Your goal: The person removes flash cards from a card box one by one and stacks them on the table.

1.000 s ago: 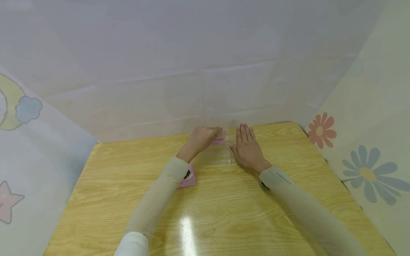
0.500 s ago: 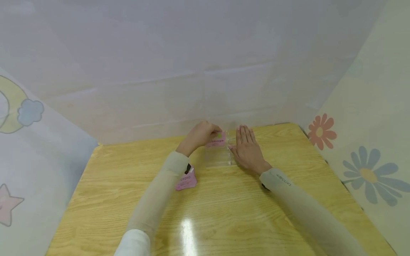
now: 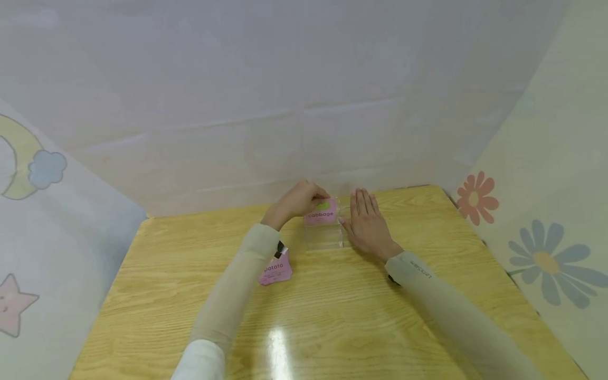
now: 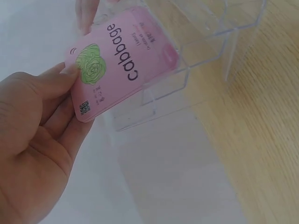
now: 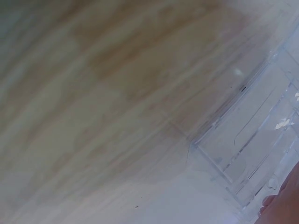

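Observation:
My left hand [image 3: 298,200] pinches a pink card [image 4: 119,58] printed "cabbage" with a green cabbage picture, thumb on its face and fingers behind. Another card's edge shows under it. The card's lower end meets the back tier of a clear plastic stepped card holder [image 3: 324,243]. My right hand [image 3: 369,226] lies flat, fingers straight and together, along the holder's right side, with its thumb at the holder's edge. Fingertips [image 4: 86,16] show beyond the card in the left wrist view. The right wrist view catches the clear holder [image 5: 252,140] at its right side.
A loose pile of pink cards [image 3: 277,272], the top one reading "potato", lies on the wooden table [image 3: 380,316], partly under my left wrist. Behind the table's back edge rises a pale wall sheet [image 3: 228,158]. Decorated sheets [image 3: 537,158] stand at both sides.
My left hand has risen slightly, so the card's whole word "cabbage" shows. More of the potato pile is uncovered beside my left sleeve. My right hand stays flat in place.

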`<state>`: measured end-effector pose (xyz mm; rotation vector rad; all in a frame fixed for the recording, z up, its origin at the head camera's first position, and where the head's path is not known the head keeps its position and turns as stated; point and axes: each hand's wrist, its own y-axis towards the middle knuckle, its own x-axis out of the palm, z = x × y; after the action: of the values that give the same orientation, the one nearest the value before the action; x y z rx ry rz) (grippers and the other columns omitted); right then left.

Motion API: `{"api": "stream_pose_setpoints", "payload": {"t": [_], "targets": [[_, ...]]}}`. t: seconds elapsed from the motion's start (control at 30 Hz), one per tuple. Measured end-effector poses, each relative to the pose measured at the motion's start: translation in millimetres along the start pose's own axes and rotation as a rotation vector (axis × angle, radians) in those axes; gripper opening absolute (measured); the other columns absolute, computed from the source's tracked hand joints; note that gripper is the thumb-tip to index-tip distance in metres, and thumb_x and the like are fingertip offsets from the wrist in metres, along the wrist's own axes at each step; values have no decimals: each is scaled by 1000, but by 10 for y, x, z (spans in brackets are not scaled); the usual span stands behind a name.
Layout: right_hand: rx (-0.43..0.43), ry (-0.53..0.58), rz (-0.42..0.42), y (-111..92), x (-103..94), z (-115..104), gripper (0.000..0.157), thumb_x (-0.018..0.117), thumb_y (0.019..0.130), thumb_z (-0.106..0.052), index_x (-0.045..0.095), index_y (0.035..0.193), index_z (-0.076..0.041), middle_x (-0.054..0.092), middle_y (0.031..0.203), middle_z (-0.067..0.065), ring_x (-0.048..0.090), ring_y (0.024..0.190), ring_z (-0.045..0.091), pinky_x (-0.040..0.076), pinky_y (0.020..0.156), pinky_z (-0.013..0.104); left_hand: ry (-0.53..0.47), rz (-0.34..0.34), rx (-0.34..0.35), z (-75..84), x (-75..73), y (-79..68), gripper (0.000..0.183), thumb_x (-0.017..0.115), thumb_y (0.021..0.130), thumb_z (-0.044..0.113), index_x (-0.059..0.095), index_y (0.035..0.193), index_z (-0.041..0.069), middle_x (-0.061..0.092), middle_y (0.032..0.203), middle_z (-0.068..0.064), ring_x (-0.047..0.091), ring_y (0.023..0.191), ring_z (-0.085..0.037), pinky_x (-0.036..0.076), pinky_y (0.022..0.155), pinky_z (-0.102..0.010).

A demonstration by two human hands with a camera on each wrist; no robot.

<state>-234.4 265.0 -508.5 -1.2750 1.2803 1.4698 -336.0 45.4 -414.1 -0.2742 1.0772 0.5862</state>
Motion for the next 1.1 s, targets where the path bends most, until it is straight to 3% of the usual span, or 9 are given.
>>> {"api": "stream_pose_setpoints", "payload": {"t": [0.33, 0.63, 0.83, 1.1], "targets": [[5, 3, 13, 6, 38, 36, 82, 35, 113, -48, 10, 163, 12, 9, 173, 33, 3, 165, 45, 7, 136, 58, -35, 31, -44, -79, 59, 36, 27, 61, 106, 9, 75, 129, 7, 75, 131, -12, 71, 126, -28, 58, 109, -37], [9, 4, 34, 11, 80, 58, 79, 37, 113, -47, 19, 162, 12, 14, 172, 33, 6, 165, 45, 10, 135, 59, -97, 50, -58, -155, 77, 76, 27, 59, 107, 8, 75, 128, 6, 75, 131, -13, 70, 126, -28, 57, 110, -38], [17, 2, 9, 11, 47, 39, 81, 35, 113, -47, 13, 163, 12, 8, 173, 33, 3, 165, 45, 7, 136, 58, -126, 70, -73, -146, 68, 76, 27, 59, 107, 8, 75, 129, 7, 75, 132, -12, 71, 125, -26, 58, 108, -37], [7, 2, 14, 34, 27, 15, 81, 36, 113, -47, 11, 163, 13, 10, 173, 33, 4, 164, 46, 8, 135, 59, -141, 118, -100, -143, 4, 65, 27, 59, 107, 10, 75, 130, 8, 74, 135, -11, 69, 129, -27, 57, 110, -39]]}}
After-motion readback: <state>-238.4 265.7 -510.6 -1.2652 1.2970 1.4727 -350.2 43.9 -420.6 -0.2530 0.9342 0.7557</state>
